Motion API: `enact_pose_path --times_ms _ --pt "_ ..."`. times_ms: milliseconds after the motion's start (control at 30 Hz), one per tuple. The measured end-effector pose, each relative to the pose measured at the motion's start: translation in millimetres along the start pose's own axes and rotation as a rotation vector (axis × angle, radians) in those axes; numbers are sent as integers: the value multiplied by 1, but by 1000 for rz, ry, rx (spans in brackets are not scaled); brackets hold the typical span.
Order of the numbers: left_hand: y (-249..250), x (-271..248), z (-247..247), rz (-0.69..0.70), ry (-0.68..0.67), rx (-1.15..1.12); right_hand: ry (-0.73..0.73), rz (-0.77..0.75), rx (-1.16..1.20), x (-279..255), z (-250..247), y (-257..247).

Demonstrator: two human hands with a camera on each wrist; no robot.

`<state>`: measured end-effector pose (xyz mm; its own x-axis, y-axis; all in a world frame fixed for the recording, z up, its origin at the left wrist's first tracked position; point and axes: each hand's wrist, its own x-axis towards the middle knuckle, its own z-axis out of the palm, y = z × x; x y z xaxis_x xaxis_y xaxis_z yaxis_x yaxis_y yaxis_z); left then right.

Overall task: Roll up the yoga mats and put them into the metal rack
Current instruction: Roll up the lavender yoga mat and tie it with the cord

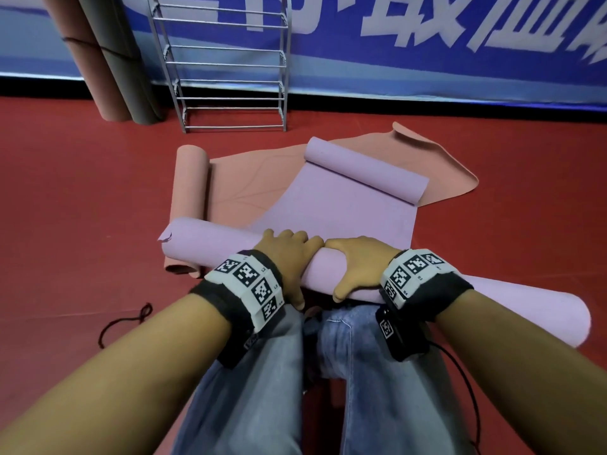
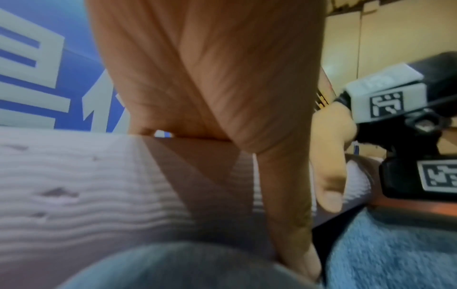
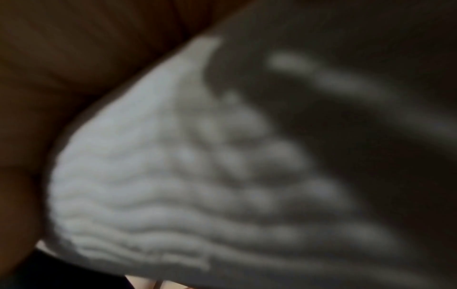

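A purple yoga mat lies across a salmon-pink mat on the red floor. Its near end is wound into a long roll that lies across my knees, and its far end curls up. My left hand grips the middle of this roll, fingers over the top and thumb on the near side. My right hand grips it right beside the left. The left wrist view shows my palm on the ribbed purple mat. The right wrist view is dark and filled by the mat. The metal rack stands against the far wall.
Two rolled mats, one pink and one grey, lean on the wall left of the rack. The pink mat's left end is rolled. A black cord lies on the floor at my left. My jeans-clad knees are under the roll.
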<state>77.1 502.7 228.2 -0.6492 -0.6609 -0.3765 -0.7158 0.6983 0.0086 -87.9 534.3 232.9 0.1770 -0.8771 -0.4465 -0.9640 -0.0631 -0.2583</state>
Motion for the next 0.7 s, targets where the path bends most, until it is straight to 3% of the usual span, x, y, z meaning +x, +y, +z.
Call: enact_pose_path --times_ms 267,433,700 --pt "0 10 2 -40 -36 -24 -24 -1 64 0 6 2" --pt "-5 19 -3 -54 -112 -81 41 -15 -231 -11 13 -3" --pt "-1 23 -6 -88 -144 -65 92 -1 -213 -9 7 -7"
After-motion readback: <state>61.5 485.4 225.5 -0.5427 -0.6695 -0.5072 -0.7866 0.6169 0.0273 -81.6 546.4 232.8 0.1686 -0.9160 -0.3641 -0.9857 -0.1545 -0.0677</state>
